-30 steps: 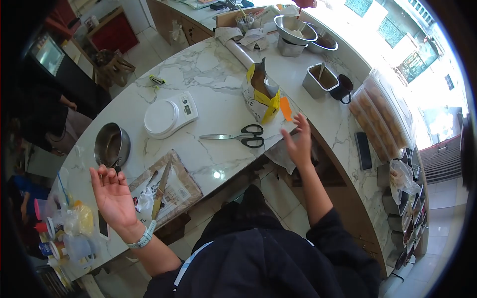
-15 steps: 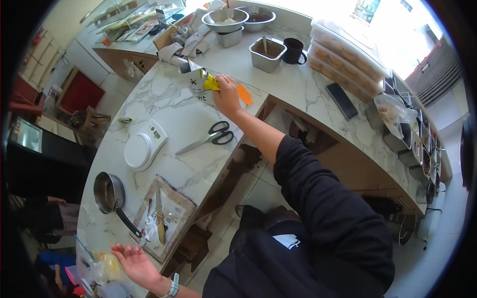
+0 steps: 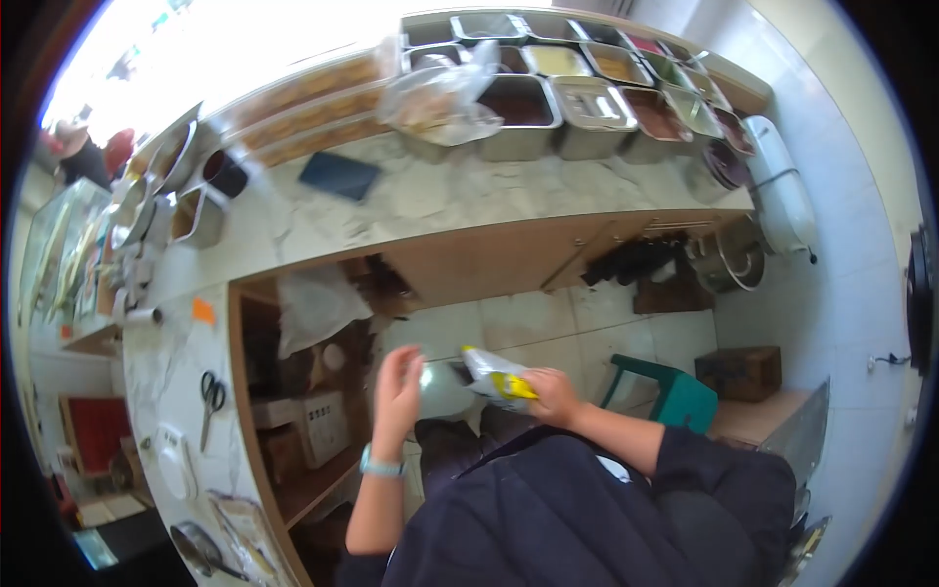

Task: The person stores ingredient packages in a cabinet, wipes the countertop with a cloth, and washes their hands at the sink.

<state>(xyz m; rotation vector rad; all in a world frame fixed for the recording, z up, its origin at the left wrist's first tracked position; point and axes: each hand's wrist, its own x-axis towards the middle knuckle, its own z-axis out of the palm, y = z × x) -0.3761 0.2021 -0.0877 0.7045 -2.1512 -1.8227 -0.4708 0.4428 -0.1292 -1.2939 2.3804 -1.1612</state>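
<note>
My right hand (image 3: 554, 396) is closed around one end of a silver, white and yellow foil packet (image 3: 497, 380), held in front of my body above the floor. What is inside the packet does not show. My left hand (image 3: 397, 383), with a pale watch on the wrist, is raised to the left of the packet, apart from it. Its fingers point up, blurred but loosely extended, and it holds nothing. Below and between the hands lies a pale round object (image 3: 445, 389) that I cannot make out.
A marble counter holds scissors (image 3: 211, 399), a white scale (image 3: 176, 462) and a saucepan (image 3: 198, 544). Along the back counter are a dark phone (image 3: 339, 175), a plastic bag (image 3: 445, 98) and several metal containers (image 3: 518, 147). A green stool (image 3: 675, 396) and a box (image 3: 740, 374) stand on the floor.
My view has swung right, from the marble counter toward the metal containers. The packet has left the counter in my right hand and is now by my body. My left hand has come up near it.
</note>
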